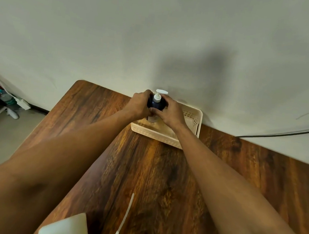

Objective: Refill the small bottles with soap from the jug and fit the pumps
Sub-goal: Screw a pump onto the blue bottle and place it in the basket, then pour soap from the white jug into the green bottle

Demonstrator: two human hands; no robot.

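Clasping a dark bottle (156, 105) from both sides: left grip (140, 103) curled round its left flank, right grip (171, 112) round its right. Topped by a white pump (159, 95), upright, at the far left corner of a cream basket (194, 117) against the wall (102, 24). Nearer on the wooden surface (162, 175), a pale jug (67, 228) and a loose pump tube (124, 219).
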